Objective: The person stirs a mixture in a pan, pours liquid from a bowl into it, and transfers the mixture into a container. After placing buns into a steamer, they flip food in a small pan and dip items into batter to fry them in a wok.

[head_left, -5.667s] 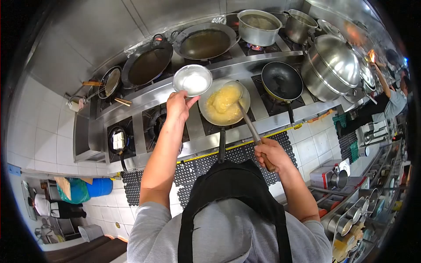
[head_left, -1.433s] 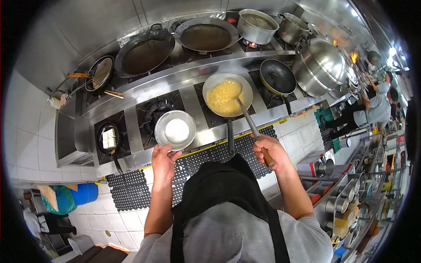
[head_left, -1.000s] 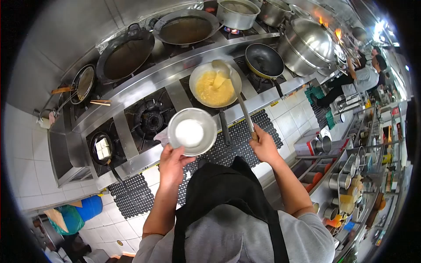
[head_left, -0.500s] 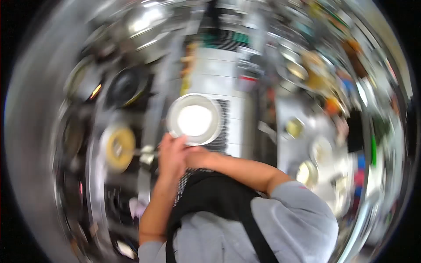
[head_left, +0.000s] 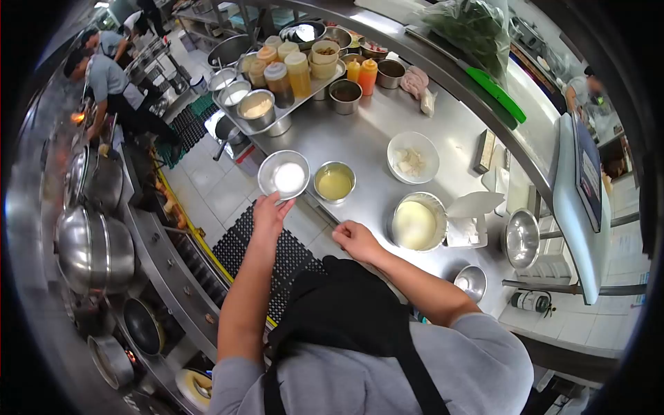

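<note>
- A metal bowl (head_left: 270,169) sits just past the fingertips of a person's left hand (head_left: 270,216), gripped at its near rim, to the left of a steel cup (head_left: 335,164) of yellow liquid.
- The bowl is round, shiny and wide-mouthed, its opening turned up toward the camera; a bright white mass (head_left: 289,178) covers part of its bottom, too washed out to show whether it is powder or liquid.
- The right hand (head_left: 356,240), fingers curled in a loose fist, hovers on the near side of the cup, well apart from the bowl; whether anything is inside the curl cannot be told.
- The cup stands on a steel counter (head_left: 370,180), near its left edge.
- To the cup's right, a white bowl (head_left: 398,149) holds pale pieces; nearer the person than that, also right of the cup, is a metal container (head_left: 441,225) of creamy contents.
</note>
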The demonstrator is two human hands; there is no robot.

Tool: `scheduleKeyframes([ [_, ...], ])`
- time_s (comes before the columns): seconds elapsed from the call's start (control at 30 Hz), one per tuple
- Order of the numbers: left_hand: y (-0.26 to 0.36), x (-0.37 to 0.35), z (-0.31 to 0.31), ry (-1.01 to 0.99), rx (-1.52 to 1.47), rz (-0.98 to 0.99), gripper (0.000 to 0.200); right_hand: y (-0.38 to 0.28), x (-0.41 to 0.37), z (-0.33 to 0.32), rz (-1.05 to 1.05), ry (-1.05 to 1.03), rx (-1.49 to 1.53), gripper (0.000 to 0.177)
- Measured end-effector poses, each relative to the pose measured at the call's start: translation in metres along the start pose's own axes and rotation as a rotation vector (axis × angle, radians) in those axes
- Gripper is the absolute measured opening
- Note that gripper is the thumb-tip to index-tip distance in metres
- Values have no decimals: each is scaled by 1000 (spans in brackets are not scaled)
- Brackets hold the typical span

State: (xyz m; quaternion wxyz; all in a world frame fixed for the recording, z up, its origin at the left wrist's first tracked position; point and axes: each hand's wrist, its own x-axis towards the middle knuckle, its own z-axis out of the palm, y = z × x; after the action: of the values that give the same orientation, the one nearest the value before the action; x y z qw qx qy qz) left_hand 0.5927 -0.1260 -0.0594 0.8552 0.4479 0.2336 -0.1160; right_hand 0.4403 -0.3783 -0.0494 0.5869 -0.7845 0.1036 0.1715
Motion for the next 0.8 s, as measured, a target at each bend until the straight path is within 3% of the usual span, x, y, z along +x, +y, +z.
scheduleKeyframes([
  [0.17,-28,89,42,-4,7,-76,32,15,-29,-16,63,22,24,38],
  [0.37,-45,99,66,-16,-5,-63,40,19,-12,-7,116,95,124,44],
  [0.43,-45,77,74,21,338,-133,51,6,14,-1,91,228,277,47],
  [0.5,-51,56,71,8,395,-99,58,-10,44,-2,134,338,349,40],
  [0.57,-52,41,65,-208,625,-87,54,-23,72,-2,196,390,372,41],
  [0.63,-61,32,56,-209,626,-70,55,-18,100,3,152,431,353,23],
  [0.77,-42,-3,32,-260,719,-38,62,-46,92,10,94,405,332,18],
  [0.8,-37,-18,22,-259,681,109,65,-53,85,14,46,365,300,17],
])
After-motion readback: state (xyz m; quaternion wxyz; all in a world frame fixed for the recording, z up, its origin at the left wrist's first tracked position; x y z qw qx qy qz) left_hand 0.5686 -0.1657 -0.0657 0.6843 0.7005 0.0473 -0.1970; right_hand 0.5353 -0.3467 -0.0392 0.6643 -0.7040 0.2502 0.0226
